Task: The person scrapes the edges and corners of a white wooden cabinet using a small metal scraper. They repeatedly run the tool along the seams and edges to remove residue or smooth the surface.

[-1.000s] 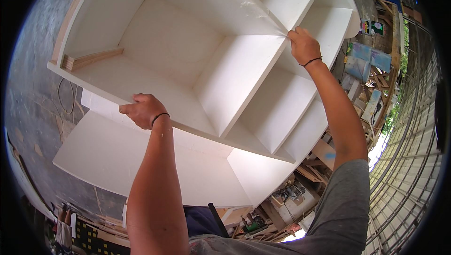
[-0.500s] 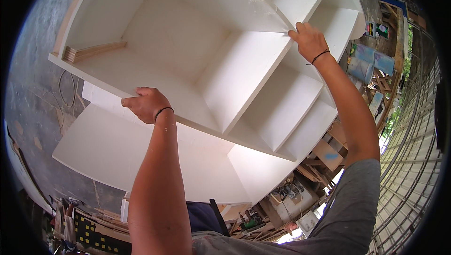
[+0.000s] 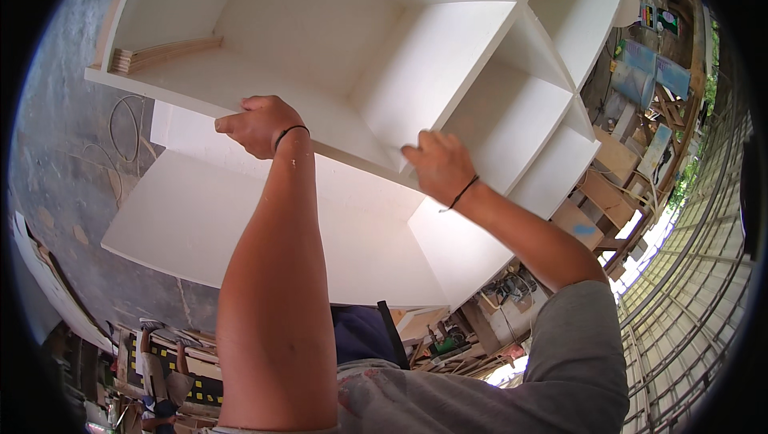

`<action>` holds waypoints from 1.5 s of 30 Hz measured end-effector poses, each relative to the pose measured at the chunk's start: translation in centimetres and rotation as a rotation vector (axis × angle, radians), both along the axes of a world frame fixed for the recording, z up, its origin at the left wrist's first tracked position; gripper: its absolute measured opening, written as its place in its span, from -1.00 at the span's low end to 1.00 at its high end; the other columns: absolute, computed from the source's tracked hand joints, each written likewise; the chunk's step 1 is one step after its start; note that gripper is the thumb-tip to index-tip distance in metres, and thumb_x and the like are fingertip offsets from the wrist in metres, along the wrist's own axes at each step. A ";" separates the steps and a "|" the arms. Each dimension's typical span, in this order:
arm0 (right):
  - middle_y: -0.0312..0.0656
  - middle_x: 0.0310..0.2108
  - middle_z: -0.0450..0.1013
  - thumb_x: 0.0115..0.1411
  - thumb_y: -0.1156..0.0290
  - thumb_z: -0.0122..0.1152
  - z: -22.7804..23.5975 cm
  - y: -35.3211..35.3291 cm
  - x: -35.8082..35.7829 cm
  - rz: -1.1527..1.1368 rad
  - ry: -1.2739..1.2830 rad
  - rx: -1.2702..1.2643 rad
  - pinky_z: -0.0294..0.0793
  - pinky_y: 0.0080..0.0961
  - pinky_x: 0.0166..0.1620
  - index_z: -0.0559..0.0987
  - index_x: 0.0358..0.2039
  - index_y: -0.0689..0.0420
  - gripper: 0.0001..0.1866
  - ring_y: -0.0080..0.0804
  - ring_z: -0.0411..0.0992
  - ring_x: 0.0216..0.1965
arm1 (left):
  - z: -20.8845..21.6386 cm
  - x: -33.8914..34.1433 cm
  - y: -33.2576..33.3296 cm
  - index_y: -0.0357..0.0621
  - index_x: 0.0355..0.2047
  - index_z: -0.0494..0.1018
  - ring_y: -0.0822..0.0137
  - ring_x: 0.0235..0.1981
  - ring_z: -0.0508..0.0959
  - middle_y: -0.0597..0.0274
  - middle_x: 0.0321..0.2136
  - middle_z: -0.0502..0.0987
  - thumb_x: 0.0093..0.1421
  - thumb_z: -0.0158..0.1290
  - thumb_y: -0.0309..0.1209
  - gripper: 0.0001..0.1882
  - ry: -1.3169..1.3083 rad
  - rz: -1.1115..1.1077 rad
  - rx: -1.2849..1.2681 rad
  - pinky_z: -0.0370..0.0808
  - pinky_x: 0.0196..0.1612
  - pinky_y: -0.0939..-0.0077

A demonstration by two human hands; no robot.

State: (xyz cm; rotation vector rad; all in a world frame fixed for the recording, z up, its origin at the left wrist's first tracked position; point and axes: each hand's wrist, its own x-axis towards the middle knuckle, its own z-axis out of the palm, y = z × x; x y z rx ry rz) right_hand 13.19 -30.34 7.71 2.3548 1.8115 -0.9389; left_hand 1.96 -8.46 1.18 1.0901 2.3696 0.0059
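Observation:
A large white cabinet (image 3: 320,58) with open compartments of differing size fills the upper half of the view. My left hand (image 3: 264,126) is wrapped over its near front edge, thumb pointing left. Further right, my right hand (image 3: 440,164) is at the corner where a divider (image 3: 472,74) meets that same edge. Its fingers are curled and slightly blurred; whatever lies between them, if anything, is hidden. Thin wood strips (image 3: 164,56) lie bundled inside the large left compartment.
Below the cabinet is another white panelled piece (image 3: 192,202). A coil of thin wire (image 3: 126,138) lies on the grey concrete floor (image 3: 72,194). Wood offcuts (image 3: 612,194) and a blue-stained container (image 3: 632,82) are at right, beside a metal grille (image 3: 688,274). Another person (image 3: 172,382) is at lower left.
My right hand has come down and left along the divider, from its far end to the near corner. My left hand keeps its hold on the edge; the view has shifted slightly.

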 end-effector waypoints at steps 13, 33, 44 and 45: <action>-0.16 -0.43 0.37 0.08 0.56 0.07 -0.8 -3.6 -6.1 -0.291 -0.117 0.188 0.45 -0.30 -0.37 0.59 -0.19 0.09 -0.73 -0.22 0.40 -0.38 | -0.1 -0.2 0.0 -0.31 0.02 0.12 0.06 -0.33 0.61 -0.03 -0.28 0.53 0.21 -0.03 -0.35 -0.55 0.001 0.031 0.119 0.60 -0.31 0.31; -0.21 -0.50 0.39 0.05 0.58 0.22 -1.7 -13.5 -11.6 -1.236 -0.019 0.557 0.42 -0.54 -0.41 0.55 -0.12 0.16 -0.68 -0.44 0.37 -0.53 | -3.4 -0.3 -0.1 -0.21 -0.04 0.12 0.13 -0.24 0.61 0.11 -0.09 0.41 0.07 0.16 -0.42 -0.47 -0.046 -0.001 0.087 0.66 -0.26 0.40; -0.15 -0.48 0.34 0.02 0.61 0.15 -6.5 -34.0 -37.7 -1.513 -0.003 0.265 0.40 -0.39 -0.43 0.55 -0.17 0.16 -0.70 -0.30 0.39 -0.52 | -3.2 -7.8 -6.2 -0.22 0.15 0.23 -0.06 0.27 0.18 -0.07 0.27 0.12 0.18 0.02 -0.11 -0.38 0.139 -1.470 0.960 -0.01 0.30 -0.03; -0.15 -0.48 0.34 0.02 0.61 0.15 -6.9 -35.1 -38.6 -1.525 -0.010 0.246 0.40 -0.38 -0.43 0.55 -0.17 0.16 -0.70 -0.30 0.39 -0.53 | -2.8 -8.3 -7.5 -0.13 0.04 0.34 0.02 0.20 0.27 0.04 0.15 0.28 0.18 0.05 -0.10 -0.49 -0.023 -1.710 0.831 0.05 0.27 -0.05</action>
